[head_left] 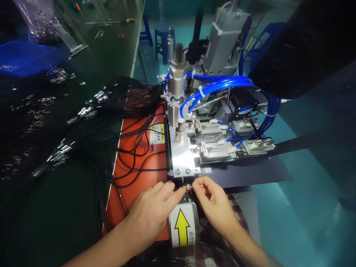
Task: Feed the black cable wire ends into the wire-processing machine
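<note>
Both hands meet at the near end of a bench machine (181,155), just below its silver plate. My left hand (155,204) comes in from the left with its fingers closed and the index fingertip against a small spot there. What those fingers pinch is hidden. My right hand (213,196) holds thumb and index finger together at the same spot. Thin coloured wires (190,187), one of them red, show between the fingertips, with their ends at the right hand's pinch. Directly below the hands is a white label (183,226) with a yellow arrow.
Black cables (139,148) run across the orange-red surface (133,189) to the machine's left side. Bundles with shiny metal connectors (89,109) lie on the dark table, near a blue tray (25,57). Blue air hoses (228,83) arch above the machine. A dark cylinder (300,48) hangs upper right.
</note>
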Demonstrator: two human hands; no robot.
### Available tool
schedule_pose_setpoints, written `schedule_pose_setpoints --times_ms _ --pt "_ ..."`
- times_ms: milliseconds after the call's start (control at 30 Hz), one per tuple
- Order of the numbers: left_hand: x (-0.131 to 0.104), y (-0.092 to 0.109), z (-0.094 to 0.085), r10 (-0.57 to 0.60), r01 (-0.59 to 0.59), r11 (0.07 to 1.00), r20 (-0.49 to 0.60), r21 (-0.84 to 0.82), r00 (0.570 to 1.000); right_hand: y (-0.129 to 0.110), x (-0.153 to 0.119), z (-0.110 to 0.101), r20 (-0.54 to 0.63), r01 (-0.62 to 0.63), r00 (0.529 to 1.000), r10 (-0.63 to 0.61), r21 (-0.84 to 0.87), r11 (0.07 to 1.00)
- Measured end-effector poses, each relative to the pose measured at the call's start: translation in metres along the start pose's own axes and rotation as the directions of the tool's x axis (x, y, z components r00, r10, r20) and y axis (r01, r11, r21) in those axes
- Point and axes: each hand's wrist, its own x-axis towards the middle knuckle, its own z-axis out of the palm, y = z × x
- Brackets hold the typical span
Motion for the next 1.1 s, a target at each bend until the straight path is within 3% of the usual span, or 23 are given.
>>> schedule_pose_setpoints --times_ms 133,300,500,700,867,1100 --pt "-0.001 0.0 0.0 -0.001 0.001 1.0 -0.002 -0.006 1.0 -0.006 0.0 -0.006 -0.049 0.003 0.999 -0.005 -0.038 0.999" --pt "-0.002 0.001 -0.001 -0.01 0.01 1.0 -0.006 -0.01 1.0 -0.019 0.002 0.006 -0.058 0.036 0.997 -0.042 -0.109 0.993" --pt "0.001 0.0 0.0 -0.014 0.014 1.0 0.007 -0.017 1.0 -0.014 -0.001 0.011 -0.101 0.047 0.993 -0.053 -0.053 0.997" --pt "0.001 0.001 -0.002 -0.017 0.018 0.999 0.009 -0.031 1.0 -0.008 -0.002 0.006 -0.036 -0.061 0.997 0.065 0.106 0.992" --pt "0.002 0.002 -0.002 -0.022 0.02 0.998 -0.028 -0.059 0.999 -0.008 0.007 0.001 0.155 -0.28 0.959 0.238 0.381 0.881" --pt "0.005 0.002 -0.005 -0.024 0.021 0.993 -0.024 -0.113 0.999 -0.003 -0.013 0.007 0.115 -0.28 0.96 0.256 0.358 0.891"
